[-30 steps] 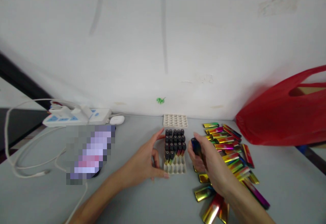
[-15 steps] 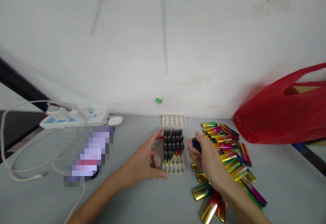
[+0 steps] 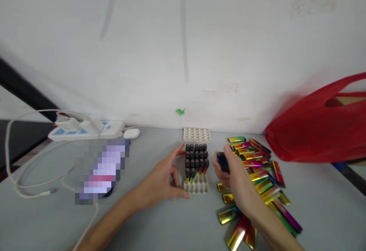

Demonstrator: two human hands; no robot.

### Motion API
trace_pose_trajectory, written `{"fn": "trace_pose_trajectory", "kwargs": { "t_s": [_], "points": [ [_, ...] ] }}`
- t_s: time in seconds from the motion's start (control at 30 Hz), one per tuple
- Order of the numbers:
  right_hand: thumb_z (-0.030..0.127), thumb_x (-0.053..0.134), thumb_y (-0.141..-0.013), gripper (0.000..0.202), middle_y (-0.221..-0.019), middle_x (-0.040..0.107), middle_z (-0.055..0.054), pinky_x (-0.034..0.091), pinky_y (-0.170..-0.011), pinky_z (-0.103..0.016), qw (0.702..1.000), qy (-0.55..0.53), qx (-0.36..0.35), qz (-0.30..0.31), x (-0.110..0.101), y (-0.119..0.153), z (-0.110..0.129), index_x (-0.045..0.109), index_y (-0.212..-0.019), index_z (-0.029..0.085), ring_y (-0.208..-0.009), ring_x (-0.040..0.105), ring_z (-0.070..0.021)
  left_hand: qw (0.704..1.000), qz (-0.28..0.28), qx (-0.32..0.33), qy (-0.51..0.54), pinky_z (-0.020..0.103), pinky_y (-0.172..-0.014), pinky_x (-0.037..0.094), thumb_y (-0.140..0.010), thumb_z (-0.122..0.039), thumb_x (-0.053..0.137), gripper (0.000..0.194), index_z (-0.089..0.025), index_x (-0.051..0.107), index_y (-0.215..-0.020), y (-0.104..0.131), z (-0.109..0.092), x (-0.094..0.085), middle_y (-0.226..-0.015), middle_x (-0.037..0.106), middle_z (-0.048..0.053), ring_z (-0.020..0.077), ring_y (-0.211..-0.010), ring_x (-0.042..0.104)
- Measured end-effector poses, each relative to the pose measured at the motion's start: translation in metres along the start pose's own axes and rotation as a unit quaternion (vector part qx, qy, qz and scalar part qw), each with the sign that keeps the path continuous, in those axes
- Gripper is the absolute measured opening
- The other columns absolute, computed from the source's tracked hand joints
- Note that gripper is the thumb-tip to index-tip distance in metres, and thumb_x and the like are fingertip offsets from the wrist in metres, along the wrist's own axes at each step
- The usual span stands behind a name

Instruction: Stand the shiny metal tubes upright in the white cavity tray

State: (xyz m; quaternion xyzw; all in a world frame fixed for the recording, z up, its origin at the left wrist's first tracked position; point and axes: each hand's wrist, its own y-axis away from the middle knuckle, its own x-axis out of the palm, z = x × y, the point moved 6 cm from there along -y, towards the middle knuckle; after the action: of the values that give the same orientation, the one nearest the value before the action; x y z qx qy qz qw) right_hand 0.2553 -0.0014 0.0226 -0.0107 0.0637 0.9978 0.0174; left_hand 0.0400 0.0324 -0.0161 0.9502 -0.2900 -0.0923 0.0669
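Note:
A pale moulded tray stands in the middle of the table, its back rows filled with upright sticks that have black ends and shiny coloured bodies, like vape pens. Empty sockets show in its front rows. My left hand is curved along the tray's left side, index finger at the back corner and thumb at the front corner. To the right of the tray, my right hand is closed around a similar black-ended stick. Its body is mostly hidden by my fingers. Beneath and beside this hand lies a pile of shiny metallic multicoloured pieces.
A second pale tray with empty sockets sits against the wall. On the left are a power strip with cables, a white charger-like case and a phone with a blurred screen. A red bag stands at the right.
The whole view has shifted slightly. My right hand still holds the black-ended stick, turned a little, with the thumb raised. My left hand stays at the tray.

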Motion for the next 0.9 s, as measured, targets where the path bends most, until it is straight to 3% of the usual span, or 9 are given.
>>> {"fn": "trace_pose_trajectory", "kwargs": {
  "t_s": [0.13, 0.3, 0.43, 0.53, 0.6, 0.7, 0.8, 0.9],
  "points": [
    [0.070, 0.043, -0.113, 0.052, -0.071, 0.050, 0.003, 0.036, -0.055, -0.032, 0.992, 0.056, -0.094, -0.057, -0.003, 0.007, 0.028, 0.058, -0.089, 0.026, -0.060, 0.043, -0.0170, 1.000, 0.008, -0.010, 0.001, 0.021, -0.046, 0.058, -0.066, -0.024, 0.107, 0.146, -0.041, 0.016, -0.179, -0.001, 0.003, 0.000, -0.172, 0.044, 0.023, 0.0077, -0.063, 0.066],
    [0.051, 0.047, -0.118, 0.035, -0.073, 0.062, 0.003, 0.047, -0.069, -0.032, 0.977, 0.098, -0.186, -0.039, -0.002, 0.015, 0.047, 0.068, -0.109, 0.026, -0.068, 0.059, -0.0179, 1.000, 0.008, -0.001, 0.005, 0.023, -0.046, 0.059, -0.065, -0.023, 0.107, 0.144, -0.040, 0.019, -0.178, -0.001, 0.003, 0.001, -0.170, 0.044, 0.023, 0.0089, -0.065, 0.066],
    [0.046, 0.055, -0.116, 0.025, -0.073, 0.067, 0.003, 0.052, -0.077, -0.033, 0.978, 0.086, -0.191, -0.011, 0.000, 0.014, 0.044, 0.071, -0.124, 0.027, -0.073, 0.066, -0.0201, 1.000, 0.000, -0.007, 0.006, 0.021, -0.047, 0.057, -0.065, -0.021, 0.106, 0.142, -0.038, 0.021, -0.178, 0.000, 0.004, 0.000, -0.160, 0.056, 0.021, 0.0096, -0.064, 0.067],
    [0.040, 0.062, -0.114, 0.018, -0.099, 0.075, -0.002, 0.054, -0.090, -0.037, 0.972, 0.085, -0.217, 0.016, 0.002, 0.014, 0.046, 0.073, -0.124, 0.030, -0.095, 0.072, -0.0231, 1.000, 0.000, -0.012, 0.007, 0.021, -0.047, 0.055, -0.065, -0.021, 0.106, 0.143, -0.040, 0.020, -0.178, 0.000, 0.002, 0.001, -0.160, 0.056, 0.019, 0.0103, -0.065, 0.067],
    [0.037, 0.070, -0.108, 0.013, -0.112, 0.072, -0.005, 0.053, -0.096, -0.040, 0.958, 0.125, -0.258, 0.004, 0.001, 0.016, 0.051, 0.077, -0.119, 0.032, -0.108, 0.069, -0.0257, 1.000, 0.000, -0.015, 0.009, 0.022, -0.047, 0.056, -0.064, -0.021, 0.106, 0.143, -0.039, 0.020, -0.178, 0.001, 0.001, 0.001, -0.153, 0.061, 0.018, 0.0109, -0.064, 0.067],
    [0.036, 0.081, -0.100, 0.011, -0.098, 0.067, -0.004, 0.052, -0.088, -0.039, 0.945, 0.188, -0.267, 0.002, -0.002, 0.016, 0.056, 0.082, -0.110, 0.033, -0.098, 0.064, -0.0257, 1.000, -0.002, -0.022, 0.009, 0.022, -0.049, 0.055, -0.065, -0.022, 0.105, 0.142, -0.036, 0.020, -0.178, 0.002, 0.001, 0.002, -0.138, 0.069, 0.014, 0.0125, -0.064, 0.066],
    [0.038, 0.086, -0.097, 0.013, -0.085, 0.067, 0.000, 0.049, -0.078, -0.036, 0.954, 0.198, -0.218, 0.065, -0.002, 0.012, 0.052, 0.083, -0.107, 0.031, -0.081, 0.064, -0.0222, 1.000, -0.005, -0.026, 0.008, 0.022, -0.050, 0.054, -0.067, -0.024, 0.104, 0.138, -0.033, 0.021, -0.178, 0.003, 0.002, 0.002, -0.130, 0.071, 0.013, 0.0137, -0.065, 0.067],
    [0.039, 0.091, -0.093, 0.018, -0.086, 0.072, 0.001, 0.049, -0.085, -0.038, 0.948, 0.216, -0.214, 0.094, -0.003, 0.010, 0.049, 0.083, -0.107, 0.030, -0.083, 0.068, -0.0220, 1.000, -0.004, -0.027, 0.005, 0.022, -0.051, 0.052, -0.066, -0.024, 0.104, 0.139, -0.031, 0.021, -0.178, 0.003, 0.004, 0.002, -0.124, 0.072, 0.012, 0.0139, -0.065, 0.067]
  ]
}}
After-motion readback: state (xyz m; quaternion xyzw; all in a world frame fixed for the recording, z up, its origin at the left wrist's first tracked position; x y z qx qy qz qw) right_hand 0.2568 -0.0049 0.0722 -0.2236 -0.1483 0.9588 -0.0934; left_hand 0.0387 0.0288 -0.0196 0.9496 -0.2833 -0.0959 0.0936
